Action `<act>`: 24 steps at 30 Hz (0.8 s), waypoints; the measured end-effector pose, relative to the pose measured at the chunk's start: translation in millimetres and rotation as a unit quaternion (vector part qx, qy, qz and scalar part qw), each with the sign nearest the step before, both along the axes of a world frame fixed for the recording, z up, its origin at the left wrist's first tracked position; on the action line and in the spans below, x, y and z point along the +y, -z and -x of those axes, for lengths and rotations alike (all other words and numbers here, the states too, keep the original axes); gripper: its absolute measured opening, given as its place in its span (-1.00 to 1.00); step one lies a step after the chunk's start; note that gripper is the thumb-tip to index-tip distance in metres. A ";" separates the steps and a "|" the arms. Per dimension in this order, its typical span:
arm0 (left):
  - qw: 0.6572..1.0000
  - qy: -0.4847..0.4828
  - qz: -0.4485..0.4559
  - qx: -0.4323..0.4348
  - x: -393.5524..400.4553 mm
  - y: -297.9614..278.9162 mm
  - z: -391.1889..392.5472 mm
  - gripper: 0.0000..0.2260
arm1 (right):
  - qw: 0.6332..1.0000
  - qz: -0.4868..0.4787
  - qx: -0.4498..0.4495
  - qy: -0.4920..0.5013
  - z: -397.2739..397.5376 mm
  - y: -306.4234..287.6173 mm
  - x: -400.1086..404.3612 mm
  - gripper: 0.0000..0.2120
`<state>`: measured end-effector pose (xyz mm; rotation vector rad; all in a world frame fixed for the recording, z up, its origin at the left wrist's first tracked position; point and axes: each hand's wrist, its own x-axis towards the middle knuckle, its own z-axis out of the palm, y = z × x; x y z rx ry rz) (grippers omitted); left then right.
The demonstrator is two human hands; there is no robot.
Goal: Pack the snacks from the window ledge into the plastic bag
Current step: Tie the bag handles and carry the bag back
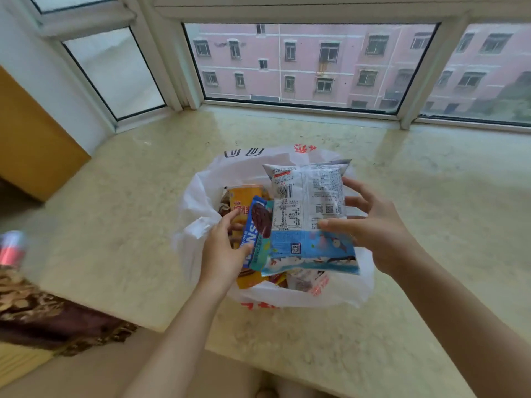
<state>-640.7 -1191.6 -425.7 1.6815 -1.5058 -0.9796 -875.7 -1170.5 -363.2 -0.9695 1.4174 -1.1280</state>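
Head view, right hand (373, 225) gripping snack packet (309, 214), over plastic bag (195, 214)

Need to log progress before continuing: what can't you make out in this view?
- Lower snacks in the plastic bag: covered by the blue-and-white packet and both hands.
- Red-and-silver object, head view: blurred, cut off by the left edge.
- Packet print: too small to read.
- Right hand grip: palm side hidden.

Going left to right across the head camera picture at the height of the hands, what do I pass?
Red can → left hand → dark blue snack packet → large white and blue snack bag → right hand, all but the can over the open plastic bag.
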 end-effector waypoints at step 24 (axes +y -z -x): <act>0.840 0.235 0.235 -0.429 -11.1 26.9 33.8 -0.33 | 0.853 0.080 0.490 -0.163 -20.5 65.0 -11.8 -0.07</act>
